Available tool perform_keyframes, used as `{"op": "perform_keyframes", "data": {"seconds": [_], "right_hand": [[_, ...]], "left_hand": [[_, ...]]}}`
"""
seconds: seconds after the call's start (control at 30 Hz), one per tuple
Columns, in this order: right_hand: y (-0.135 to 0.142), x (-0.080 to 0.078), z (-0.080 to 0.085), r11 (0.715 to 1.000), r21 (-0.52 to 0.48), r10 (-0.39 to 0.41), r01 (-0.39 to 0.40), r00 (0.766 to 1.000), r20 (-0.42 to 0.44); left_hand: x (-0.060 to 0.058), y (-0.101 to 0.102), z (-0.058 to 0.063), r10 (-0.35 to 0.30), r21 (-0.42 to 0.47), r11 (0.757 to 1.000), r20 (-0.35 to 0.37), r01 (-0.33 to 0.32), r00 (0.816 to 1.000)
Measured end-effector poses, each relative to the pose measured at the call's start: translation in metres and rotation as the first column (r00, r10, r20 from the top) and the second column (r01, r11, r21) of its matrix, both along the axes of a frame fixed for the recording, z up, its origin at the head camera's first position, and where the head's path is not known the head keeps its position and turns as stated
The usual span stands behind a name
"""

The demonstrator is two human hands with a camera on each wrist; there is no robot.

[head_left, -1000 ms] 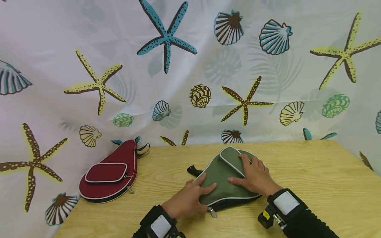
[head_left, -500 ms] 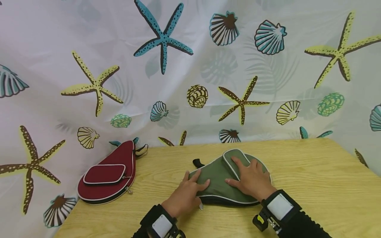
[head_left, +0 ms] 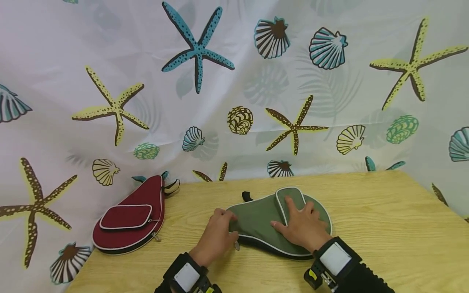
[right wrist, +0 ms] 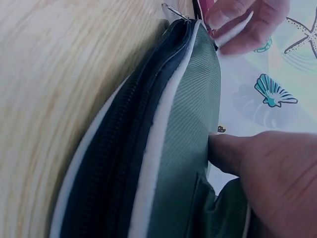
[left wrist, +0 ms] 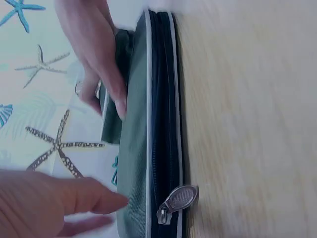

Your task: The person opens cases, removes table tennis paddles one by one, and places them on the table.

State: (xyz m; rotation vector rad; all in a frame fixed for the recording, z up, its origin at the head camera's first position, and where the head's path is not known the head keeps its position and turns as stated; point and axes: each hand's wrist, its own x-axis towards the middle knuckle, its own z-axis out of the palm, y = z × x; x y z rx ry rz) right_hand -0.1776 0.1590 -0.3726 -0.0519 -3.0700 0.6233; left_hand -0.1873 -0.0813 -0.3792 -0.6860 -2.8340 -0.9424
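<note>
A green paddle-shaped zip case [head_left: 256, 215] with white piping lies on the table, its narrow end to the left. My right hand [head_left: 305, 226] rests with spread fingers on its wide end, over the small front pocket [head_left: 293, 193]. At the narrow end is my left hand [head_left: 217, 232], fingers bent over the tip and thumb by the near side; whether it bears on the cloth is hard to tell. In the left wrist view a metal zipper pull [left wrist: 181, 198] hangs at that end of the black zipper side [left wrist: 164, 99].
A red case [head_left: 128, 232] of like shape lies at the table's left, its black loop [head_left: 172, 187] toward the back. The wooden table [head_left: 384, 228] meets a white curtain [head_left: 234, 81] printed with starfish and shells. A black strap [head_left: 247, 196] sticks out behind the green case.
The green case has turned so its narrow end points left, and its near side has come toward me. My left hand has slid left to the tip, fingers now less spread.
</note>
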Motion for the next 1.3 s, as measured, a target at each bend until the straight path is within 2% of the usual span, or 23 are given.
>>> {"op": "perform_keyframes", "data": {"seconds": [0.1,0.17,0.23,0.4,0.73,1.1,1.3], "right_hand": [[0.000,-0.001,-0.001,1.000,-0.004,0.001,-0.001,1.000,0.007],[0.001,-0.001,-0.002,1.000,-0.004,0.002,-0.002,1.000,0.008],[0.001,-0.001,-0.002,1.000,-0.007,0.003,-0.003,1.000,0.012],[0.002,-0.001,-0.002,1.000,-0.010,0.002,-0.002,1.000,0.018],[0.003,-0.002,-0.001,1.000,-0.004,0.019,-0.019,0.999,0.039],[0.005,-0.006,0.001,0.999,0.005,0.046,-0.047,0.997,0.055],[0.007,-0.006,0.002,0.998,-0.002,0.070,-0.070,0.996,0.056]], "left_hand": [[0.004,0.002,0.002,0.141,0.009,0.990,0.050,-0.141,0.989],[0.006,0.003,-0.001,0.187,-0.051,0.982,0.092,-0.183,0.978],[0.007,0.004,-0.005,0.201,-0.107,0.976,0.121,-0.188,0.972],[0.010,0.008,-0.015,0.190,-0.130,0.975,0.087,-0.178,0.978],[0.007,0.005,-0.015,0.191,-0.183,0.966,0.014,-0.185,0.982],[0.004,-0.006,-0.017,0.093,-0.134,0.986,-0.075,-0.102,0.993],[0.001,-0.010,-0.019,0.082,-0.111,0.990,-0.061,-0.089,0.995]]}}
